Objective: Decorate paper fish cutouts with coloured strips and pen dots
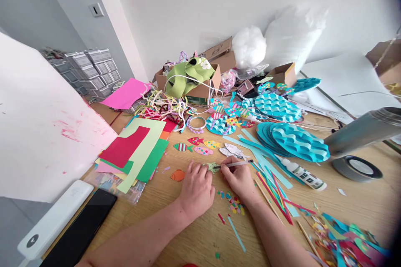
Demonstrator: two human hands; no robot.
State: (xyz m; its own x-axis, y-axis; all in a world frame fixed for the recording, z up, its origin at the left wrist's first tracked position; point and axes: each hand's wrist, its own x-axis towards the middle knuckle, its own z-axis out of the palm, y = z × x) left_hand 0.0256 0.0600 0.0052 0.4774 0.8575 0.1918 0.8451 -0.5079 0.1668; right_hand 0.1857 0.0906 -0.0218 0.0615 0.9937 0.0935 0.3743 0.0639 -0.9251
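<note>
My left hand [196, 188] rests on the wooden table [194, 233], fingers curled and pressing down a small green paper fish [213, 167]. My right hand [239, 178] pinches a thin pen-like stick [234, 164], its tip at the green fish. Small coloured paper dots [233, 203] lie just below both hands. An orange paper fish [177, 175] sits left of my left hand. Several decorated paper fish [200, 147] lie in a row beyond my hands.
Stacked coloured paper sheets [134, 152] lie at left, a phone [79, 229] and white device [52, 221] nearer. Teal wavy paper discs [294, 142], a glue bottle [302, 173], paper strips [275, 187], a tape roll [357, 168] and metal flask [360, 131] are at right. Cardboard boxes stand behind.
</note>
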